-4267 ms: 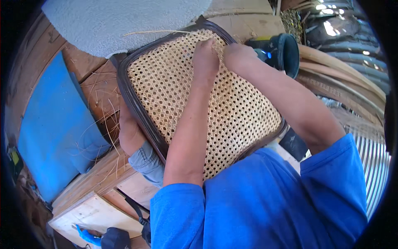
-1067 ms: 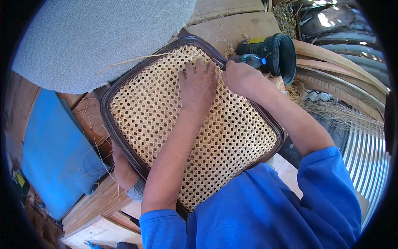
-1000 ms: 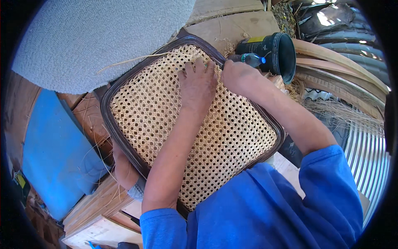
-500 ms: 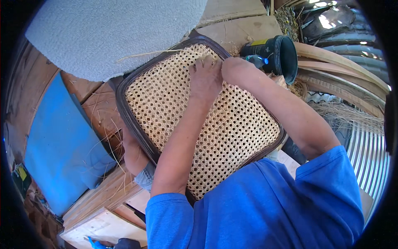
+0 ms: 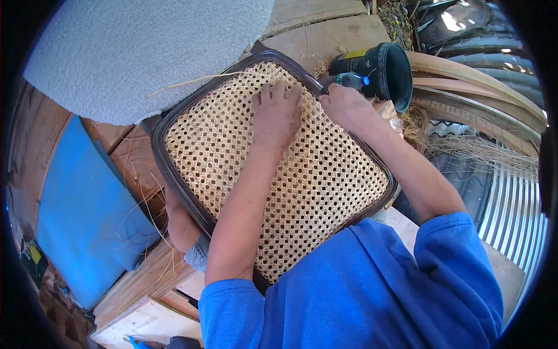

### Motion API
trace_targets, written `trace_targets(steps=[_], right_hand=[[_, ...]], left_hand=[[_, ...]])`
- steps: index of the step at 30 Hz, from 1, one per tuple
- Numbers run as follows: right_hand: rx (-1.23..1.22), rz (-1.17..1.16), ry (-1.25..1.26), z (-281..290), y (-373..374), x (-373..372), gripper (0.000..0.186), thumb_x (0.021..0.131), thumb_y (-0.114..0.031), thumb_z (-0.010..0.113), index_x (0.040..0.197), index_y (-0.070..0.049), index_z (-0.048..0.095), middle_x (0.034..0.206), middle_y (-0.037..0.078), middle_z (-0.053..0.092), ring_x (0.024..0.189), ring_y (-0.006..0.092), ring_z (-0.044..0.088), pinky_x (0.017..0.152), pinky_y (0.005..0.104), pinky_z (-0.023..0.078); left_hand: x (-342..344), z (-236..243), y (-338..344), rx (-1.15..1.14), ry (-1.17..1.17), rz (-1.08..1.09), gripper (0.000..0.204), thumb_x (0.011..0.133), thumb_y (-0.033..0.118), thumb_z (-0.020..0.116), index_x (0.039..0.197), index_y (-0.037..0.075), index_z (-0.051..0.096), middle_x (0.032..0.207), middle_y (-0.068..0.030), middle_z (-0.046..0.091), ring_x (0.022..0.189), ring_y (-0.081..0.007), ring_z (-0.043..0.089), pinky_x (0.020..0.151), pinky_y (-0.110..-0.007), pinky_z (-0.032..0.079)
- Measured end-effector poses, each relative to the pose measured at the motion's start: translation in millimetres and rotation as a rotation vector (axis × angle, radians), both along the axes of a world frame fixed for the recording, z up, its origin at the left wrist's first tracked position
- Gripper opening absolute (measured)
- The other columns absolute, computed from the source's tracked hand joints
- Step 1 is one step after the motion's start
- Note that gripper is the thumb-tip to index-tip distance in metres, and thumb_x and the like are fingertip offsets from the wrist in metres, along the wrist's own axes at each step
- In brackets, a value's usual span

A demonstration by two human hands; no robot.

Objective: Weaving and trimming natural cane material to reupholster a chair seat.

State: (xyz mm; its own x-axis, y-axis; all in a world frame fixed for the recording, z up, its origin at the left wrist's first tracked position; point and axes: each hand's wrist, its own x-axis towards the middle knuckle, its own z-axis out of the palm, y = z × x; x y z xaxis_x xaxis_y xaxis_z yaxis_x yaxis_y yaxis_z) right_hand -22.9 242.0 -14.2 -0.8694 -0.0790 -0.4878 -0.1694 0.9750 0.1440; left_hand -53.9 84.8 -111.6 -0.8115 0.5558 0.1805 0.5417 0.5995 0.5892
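Note:
A woven cane panel (image 5: 314,174) with open holes fills a dark wooden frame (image 5: 174,171) that rests across my lap. My left hand (image 5: 276,114) lies on the upper part of the cane, its fingers stretched toward the far edge. At the frame's upper right side my right hand (image 5: 349,107) is closed round a slim tool (image 5: 317,85) with a shiny metal part. Most of this tool is hidden, so its kind cannot be made out. A loose cane strand (image 5: 186,86) sticks out from the far end of the panel to the left.
A dark bucket (image 5: 383,75) lies on its side beyond my right hand, beside a clear bottle with a blue cap (image 5: 366,81). Curved wooden strips (image 5: 465,75) and dry fibres are at the right. Grey padded fabric (image 5: 151,52) lies far left, above a blue sheet (image 5: 87,203).
My right hand has drawn away from my left hand to the frame's right side, and the shiny tool now shows. My left hand stays on the cane. The whole view has shifted slightly.

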Motion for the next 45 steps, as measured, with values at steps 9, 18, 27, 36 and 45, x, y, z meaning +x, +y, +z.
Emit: trace_targets(steps=[9, 18, 27, 36, 45], right_hand=[[-0.082, -0.163, 0.001, 0.7, -12.2, 3.9, 0.027, 0.091, -0.019, 0.048, 0.083, 0.004, 0.059, 0.087, 0.026, 0.059, 0.076, 0.0390, 0.065, 0.067, 0.0478, 0.052], [0.113, -0.264, -0.154, -9.7, -32.8, -9.8, 0.028, 0.087, -0.016, 0.049, 0.097, 0.009, 0.058, 0.093, 0.026, 0.065, 0.086, 0.0382, 0.066, 0.076, 0.0433, 0.054], [0.028, -0.332, -0.240, 9.7, -51.1, -30.4, 0.025, 0.084, -0.008, 0.048, 0.094, 0.005, 0.066, 0.098, 0.023, 0.066, 0.092, 0.0349, 0.066, 0.079, 0.0411, 0.054], [-0.021, -0.348, -0.075, 9.0, -8.5, -3.3, 0.027, 0.087, -0.019, 0.050, 0.094, 0.004, 0.064, 0.085, 0.024, 0.066, 0.080, 0.0336, 0.067, 0.072, 0.0434, 0.054], [-0.559, -0.959, 0.183, 31.0, 25.8, 64.7, 0.028, 0.094, -0.028, 0.051, 0.100, -0.002, 0.057, 0.064, 0.006, 0.056, 0.043, 0.0112, 0.050, 0.042, 0.0269, 0.041]], left_hand=[[4.6, -0.1, 4.1, -0.077, 0.017, -0.025, 0.044, 0.087, 0.028, 0.059, 0.128, 0.017, 0.052, 0.130, -0.0136, 0.047, 0.120, -0.0400, 0.044, 0.099, -0.057, 0.035], [4.3, 2.2, 3.9, -0.047, -0.014, -0.031, 0.043, 0.086, 0.026, 0.057, 0.128, 0.018, 0.052, 0.133, -0.0148, 0.045, 0.122, -0.0406, 0.042, 0.100, -0.058, 0.033], [1.8, 6.5, 2.0, -0.057, -0.030, -0.047, 0.042, 0.086, 0.025, 0.058, 0.127, 0.017, 0.051, 0.130, -0.0137, 0.045, 0.120, -0.0376, 0.042, 0.099, -0.057, 0.034], [2.9, 8.1, 8.3, -0.074, -0.010, -0.026, 0.040, 0.089, 0.028, 0.055, 0.127, 0.018, 0.051, 0.128, -0.0125, 0.047, 0.117, -0.0342, 0.044, 0.098, -0.057, 0.035], [-6.0, 19.2, 7.5, -0.190, -0.085, -0.047, 0.040, 0.093, 0.029, 0.050, 0.128, 0.012, 0.049, 0.129, -0.0116, 0.048, 0.119, -0.0307, 0.046, 0.100, -0.053, 0.036]])
